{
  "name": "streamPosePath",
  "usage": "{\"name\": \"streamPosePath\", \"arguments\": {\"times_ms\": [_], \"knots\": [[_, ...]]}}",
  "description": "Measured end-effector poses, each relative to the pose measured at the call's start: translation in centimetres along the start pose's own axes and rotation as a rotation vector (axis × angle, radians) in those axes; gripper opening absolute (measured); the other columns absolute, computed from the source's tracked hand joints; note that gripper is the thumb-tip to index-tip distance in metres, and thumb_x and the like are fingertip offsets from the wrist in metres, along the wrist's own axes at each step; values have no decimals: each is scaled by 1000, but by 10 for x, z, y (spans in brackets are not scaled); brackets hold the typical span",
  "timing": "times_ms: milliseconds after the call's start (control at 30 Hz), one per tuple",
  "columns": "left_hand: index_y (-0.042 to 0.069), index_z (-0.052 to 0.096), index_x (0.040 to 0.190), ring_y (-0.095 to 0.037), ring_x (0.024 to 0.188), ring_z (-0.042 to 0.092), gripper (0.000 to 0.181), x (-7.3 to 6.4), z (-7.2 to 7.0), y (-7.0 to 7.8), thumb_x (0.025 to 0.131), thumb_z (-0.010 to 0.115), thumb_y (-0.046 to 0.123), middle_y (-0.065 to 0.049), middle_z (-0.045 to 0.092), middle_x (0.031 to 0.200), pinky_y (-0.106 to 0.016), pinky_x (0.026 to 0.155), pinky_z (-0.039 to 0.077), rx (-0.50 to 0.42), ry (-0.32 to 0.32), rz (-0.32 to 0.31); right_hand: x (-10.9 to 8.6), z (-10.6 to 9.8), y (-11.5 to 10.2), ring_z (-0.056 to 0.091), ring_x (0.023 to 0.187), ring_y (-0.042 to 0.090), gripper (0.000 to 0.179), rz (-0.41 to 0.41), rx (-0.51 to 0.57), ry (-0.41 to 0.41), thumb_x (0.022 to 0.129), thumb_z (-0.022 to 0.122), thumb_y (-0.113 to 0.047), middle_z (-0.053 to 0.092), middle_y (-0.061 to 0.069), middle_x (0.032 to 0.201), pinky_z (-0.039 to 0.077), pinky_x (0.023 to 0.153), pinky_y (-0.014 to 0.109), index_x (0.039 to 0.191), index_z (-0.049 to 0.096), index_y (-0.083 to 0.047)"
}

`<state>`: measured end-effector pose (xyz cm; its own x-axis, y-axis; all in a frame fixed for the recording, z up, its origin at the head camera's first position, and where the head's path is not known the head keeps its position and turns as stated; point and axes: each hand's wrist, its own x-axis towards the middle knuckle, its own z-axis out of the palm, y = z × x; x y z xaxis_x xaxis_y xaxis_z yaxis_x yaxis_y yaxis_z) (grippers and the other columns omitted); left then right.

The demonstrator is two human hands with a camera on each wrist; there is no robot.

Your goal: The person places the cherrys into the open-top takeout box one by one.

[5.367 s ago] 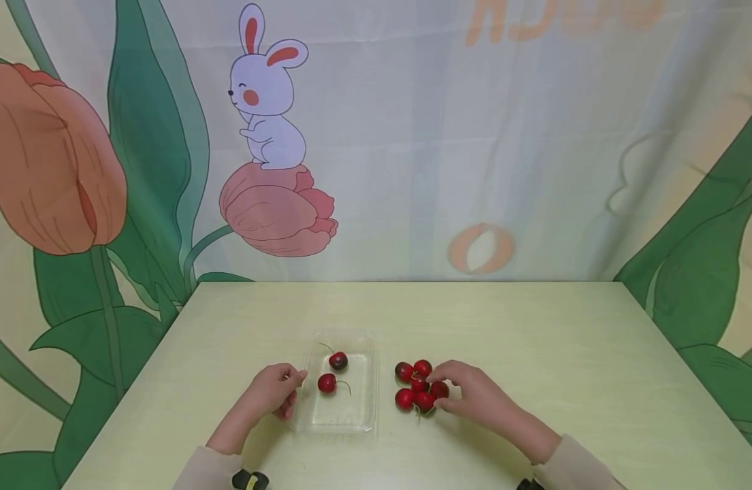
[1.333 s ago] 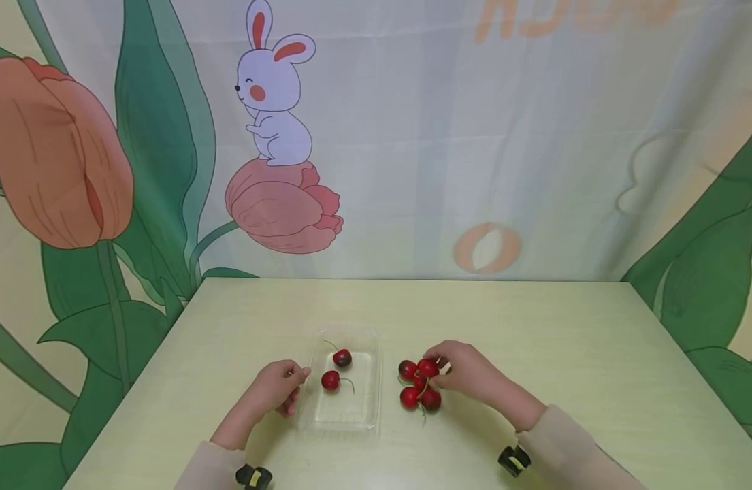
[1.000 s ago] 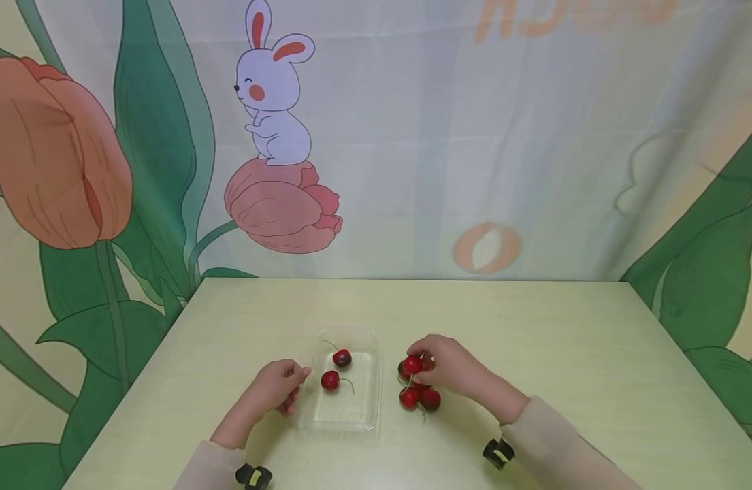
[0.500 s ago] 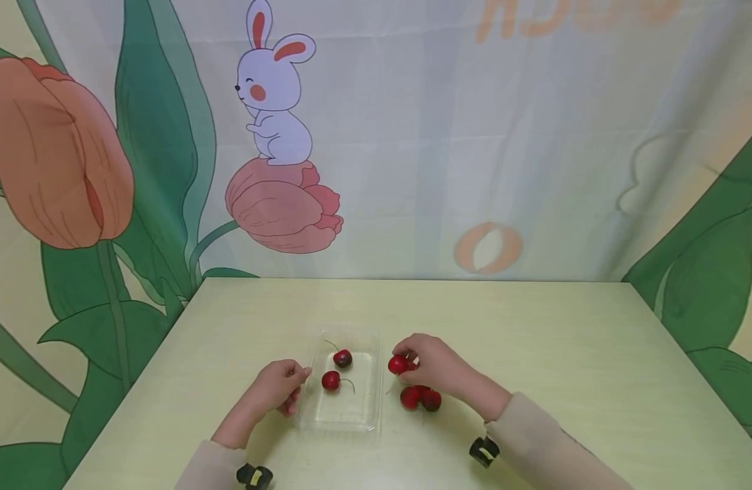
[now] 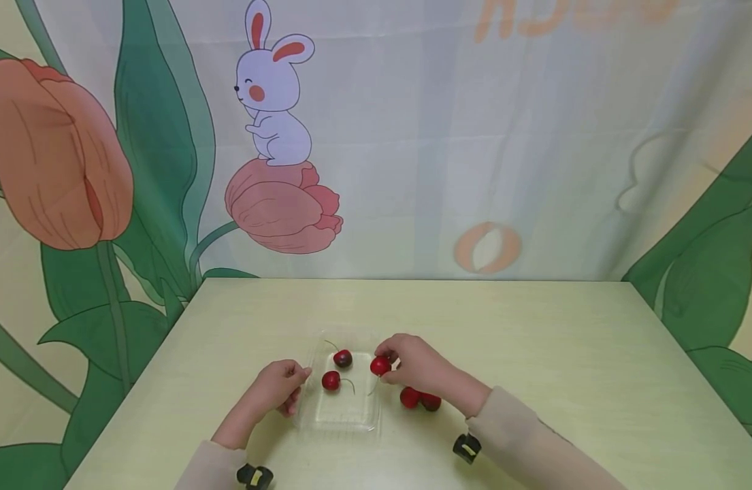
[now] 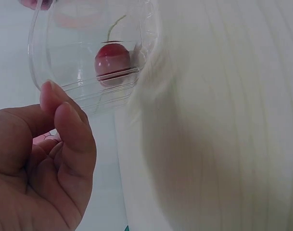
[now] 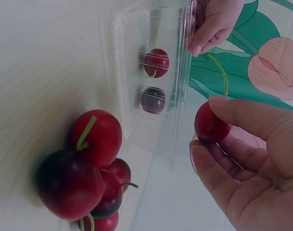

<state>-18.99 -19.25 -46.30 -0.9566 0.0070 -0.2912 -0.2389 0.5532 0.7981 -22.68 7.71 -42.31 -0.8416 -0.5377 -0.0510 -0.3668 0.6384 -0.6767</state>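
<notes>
- My right hand point(image 5: 415, 364) pinches a glossy, round red cherry point(image 5: 380, 365) at the right rim of a clear rectangular plastic tray point(image 5: 350, 416).
- My left hand point(image 5: 270, 388) holds the tray's left rim.
- Inside the tray: two stemmed dark-red cherries point(image 5: 331, 381).
- Right of the tray: more shiny red cherries point(image 5: 410, 397).

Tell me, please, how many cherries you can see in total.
8 visible: two cherries in the clear container, one cherry in the right hand, five cherries bunched on the table; others may be hidden.
</notes>
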Motion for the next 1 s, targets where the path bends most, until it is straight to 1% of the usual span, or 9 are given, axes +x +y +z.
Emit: {"name": "streamPosePath", "arguments": {"times_ms": [233,400,567,733,1000], "knots": [[0,56,87,-12,45,51,30,1,0,-1,107,54,23,-1,49,62,-26,48,51,2,-5,18,5,5,-4,68,102,30,36,-17,5,-19,85,81,-3,72,13,109,58,89,41,119,69,2],[1,56,87,-12,45,51,31,0,-1,-1,107,54,24,-1,49,62,-26,48,51,0,-6,16,7,10,-9,68,102,30,36,-34,8,-36,85,80,-2,72,15,109,58,92,43,119,69,4],[-1,56,88,-12,45,52,30,-1,0,1,107,54,22,-1,49,61,-26,48,51,3,0,14,10,16,-14,68,102,32,37,-46,-5,-48,84,81,-3,72,15,109,57,91,45,119,69,4],[-1,56,88,-13,45,52,29,-2,0,2,107,54,21,-1,49,61,-26,48,51,3,-2,19,14,20,-19,68,102,30,37,-48,-15,-52,84,81,-4,72,14,109,57,93,43,118,70,3],[-1,55,86,-13,46,52,30,-3,-1,3,107,54,22,-1,50,62,-26,48,51,3,-1,15,24,29,-24,67,99,25,36,-34,-20,-74,84,83,-6,73,13,111,57,89,35,118,72,1]]}}
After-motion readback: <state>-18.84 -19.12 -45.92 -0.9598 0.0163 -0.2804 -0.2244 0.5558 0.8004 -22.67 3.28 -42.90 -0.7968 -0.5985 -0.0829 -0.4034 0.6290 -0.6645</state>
